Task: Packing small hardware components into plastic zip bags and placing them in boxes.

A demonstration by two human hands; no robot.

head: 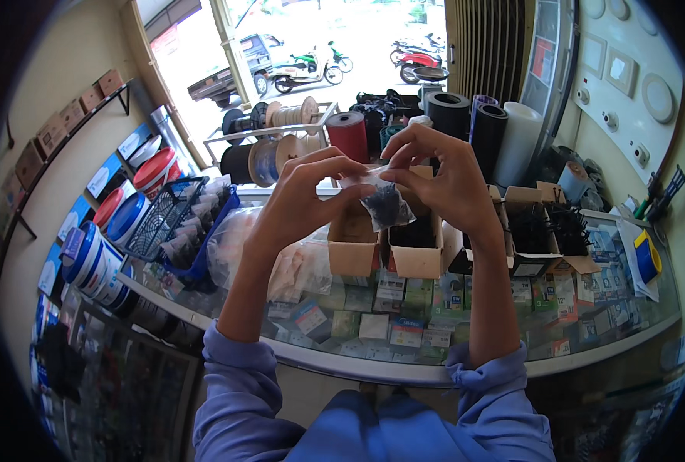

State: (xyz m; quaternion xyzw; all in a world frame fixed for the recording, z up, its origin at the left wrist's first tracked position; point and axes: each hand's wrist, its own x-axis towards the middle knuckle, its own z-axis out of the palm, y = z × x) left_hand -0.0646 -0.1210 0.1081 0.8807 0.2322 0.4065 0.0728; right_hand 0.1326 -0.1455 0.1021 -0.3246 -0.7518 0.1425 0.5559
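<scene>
A small clear plastic bag (pixel 390 209) with dark small pieces, seemingly screws, hangs between my two hands over the glass counter. My left hand (pixel 319 185) pinches its top edge between thumb and fingers. On the other side, my right hand (pixel 443 173) pinches the same edge. Below the bag are an open cardboard box (pixel 351 259) and another open cardboard box (pixel 416 263) with dark contents. Left of them lie clear plastic bags (pixel 299 268). Further left, a blue plastic basket (pixel 201 263) holds several small filled bags.
More boxes of black screws (pixel 530 231) line the counter's right part. Rolls of sheet material, including a red roll (pixel 347 136), and cable spools (pixel 287 156) are behind. Paint buckets (pixel 97 260) stand at the left. Packaged goods lie under the counter glass (pixel 342 300).
</scene>
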